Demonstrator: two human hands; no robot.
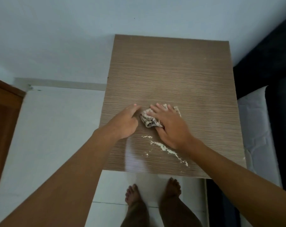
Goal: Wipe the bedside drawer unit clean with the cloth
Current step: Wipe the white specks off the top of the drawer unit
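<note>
**A:** Starting nearest: bare feet (pixel 172 188) are standing on white tiles at the unit's front edge. What needs wiping?

**B:** A streak of white crumbs (pixel 165 149) is lying near the front of the bedside drawer unit's top (pixel 171 71). The crumpled checked cloth (pixel 148 119) is sitting just beyond it. I'd be drawing it back through the streak with even pressure, gathering the crumbs rather than scattering them over the edge.

**A:** And the fingers?

**B:** The right hand (pixel 170 126) is pressing flat on the cloth, fingers nearly straight and slightly spread, not pinching. The left hand (pixel 124 123) is resting on the top just beside the cloth, one finger reaching forward, the others loosely bent and gripping nothing. I cannot tell whether it is touching the cloth.

**A:** Farther back?

**B:** The far half of the top is looking faintly hazy.
</note>
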